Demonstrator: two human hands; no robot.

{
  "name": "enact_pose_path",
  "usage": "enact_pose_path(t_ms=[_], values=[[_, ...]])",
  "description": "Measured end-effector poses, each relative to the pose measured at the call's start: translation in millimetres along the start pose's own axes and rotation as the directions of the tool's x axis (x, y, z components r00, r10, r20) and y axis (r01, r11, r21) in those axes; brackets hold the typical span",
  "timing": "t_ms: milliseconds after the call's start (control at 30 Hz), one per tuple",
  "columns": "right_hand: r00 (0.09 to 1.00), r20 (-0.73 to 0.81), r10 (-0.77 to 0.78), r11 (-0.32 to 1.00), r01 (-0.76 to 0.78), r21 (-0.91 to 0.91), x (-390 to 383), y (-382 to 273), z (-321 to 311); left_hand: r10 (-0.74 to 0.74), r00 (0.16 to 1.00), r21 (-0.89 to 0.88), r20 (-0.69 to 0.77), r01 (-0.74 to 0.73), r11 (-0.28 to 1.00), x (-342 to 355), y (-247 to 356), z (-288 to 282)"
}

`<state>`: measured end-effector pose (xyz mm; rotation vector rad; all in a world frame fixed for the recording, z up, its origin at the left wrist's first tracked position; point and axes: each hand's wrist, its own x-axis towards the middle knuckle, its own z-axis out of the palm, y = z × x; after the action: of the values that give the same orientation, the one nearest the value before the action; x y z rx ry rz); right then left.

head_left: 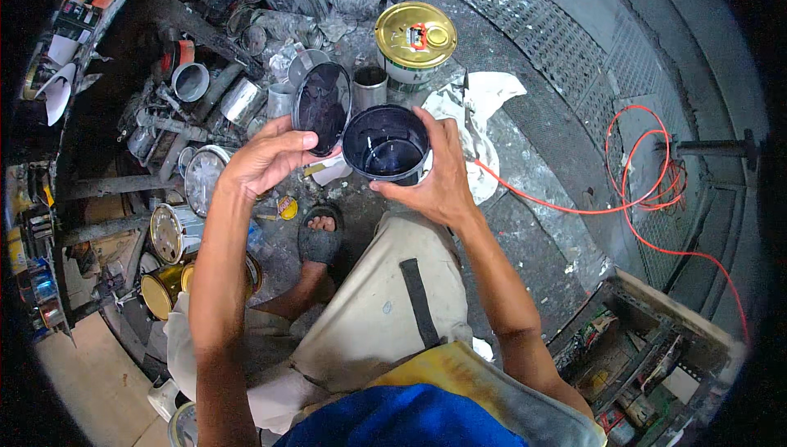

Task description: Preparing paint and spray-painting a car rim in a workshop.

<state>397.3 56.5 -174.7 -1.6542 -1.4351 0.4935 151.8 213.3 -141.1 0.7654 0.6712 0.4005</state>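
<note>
My left hand [266, 156] is closed on the edge of a round, shiny black lid [324, 108], thumb on its face, and holds it tilted almost upright. Just to the right, a round black plastic tub [385, 137] is gripped by my right hand [443, 176], with fingers along its far right side and thumb at the near rim. The tub is uncovered and its glossy dark inside shows; whether liquid lies at the bottom I cannot tell. Lid and tub are side by side, their edges very close. Beyond them stand a grey metal can [370, 86] and a gold-lidded paint can [416, 35].
Several used paint cans [176, 232] and metal tins crowd the left side. A white cloth or sheet [484, 131] lies right of the tub. A red hose [557, 210] runs across the floor to a coil at right. A cluttered wooden box [648, 340] stands at lower right.
</note>
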Motion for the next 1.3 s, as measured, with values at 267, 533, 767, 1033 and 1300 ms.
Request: enact_pose_path(t_ms=[267, 533, 767, 1033, 1300], values=[[0.998, 0.043, 0.038, 0.999, -0.037, -0.034, -2.5, -3.8, -0.5, -0.108, 0.994, 0.060, 0.006, 0.108, 0.992, 4.8, -3.0, -8.6], [0.990, -0.115, -0.079, 0.997, 0.081, 0.013, -10.2, 3.4, 0.7, -0.028, 0.987, 0.207, 0.161, -0.006, 0.978, -11.4, 28.9, 20.1], [0.970, -0.221, -0.099, 0.993, 0.111, 0.039, -11.1, 8.9, 2.5, -0.009, 0.995, 0.357, 0.101, -0.028, 0.934, -29.1, 54.8, 69.6], [0.959, -0.254, -0.123, 0.991, 0.134, 0.024, -8.5, 2.7, 0.3, -0.001, 0.992, 0.359, 0.123, -0.043, 0.932, -31.8, 59.2, 69.7], [0.932, -0.296, -0.210, 0.978, 0.200, -0.064, -8.9, 1.1, -3.0, 0.039, 0.993, 0.316, 0.115, -0.074, 0.946, -33.2, 56.1, 65.7]])
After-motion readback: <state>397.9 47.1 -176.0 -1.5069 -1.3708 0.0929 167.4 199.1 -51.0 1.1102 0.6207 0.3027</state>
